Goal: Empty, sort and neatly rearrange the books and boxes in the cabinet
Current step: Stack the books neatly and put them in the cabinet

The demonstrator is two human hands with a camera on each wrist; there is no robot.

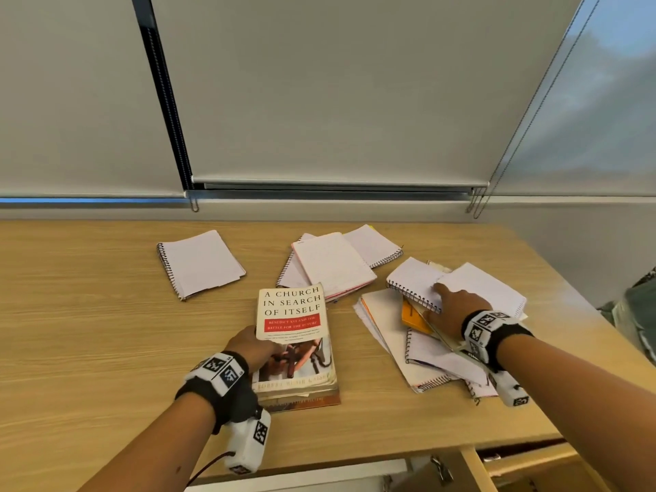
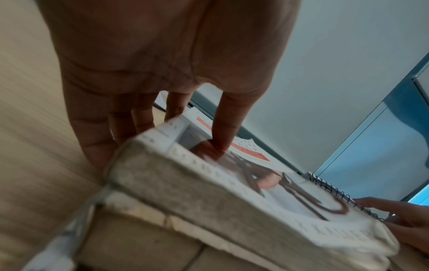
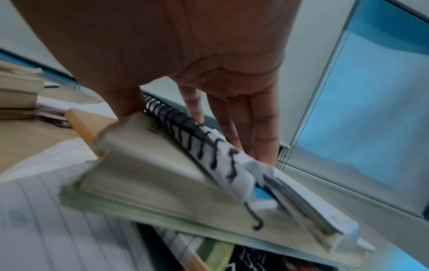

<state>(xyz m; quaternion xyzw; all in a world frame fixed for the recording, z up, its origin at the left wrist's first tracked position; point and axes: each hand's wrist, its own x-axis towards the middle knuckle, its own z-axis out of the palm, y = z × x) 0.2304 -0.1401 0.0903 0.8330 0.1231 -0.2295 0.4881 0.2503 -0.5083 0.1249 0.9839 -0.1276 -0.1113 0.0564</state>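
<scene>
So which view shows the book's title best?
The head view: the book lies cover up, title readable, left hand at its edge. The left wrist view shows it blurred, edge-on, with a thumb on the cover. The right wrist view shows at most a blurred stack far left.

Two hands are in view, a left hand and a right hand, each with one marked wristband. One wooden tabletop holds everything. Near the middle sits one stack of printed books; at least two show, the exact number unclear. One spiral notebook lies alone. A middle pile shows about three notebooks. The right pile holds at least four notebooks plus one orange book; overlaps hide the full count. Three window blinds hang behind.
</scene>
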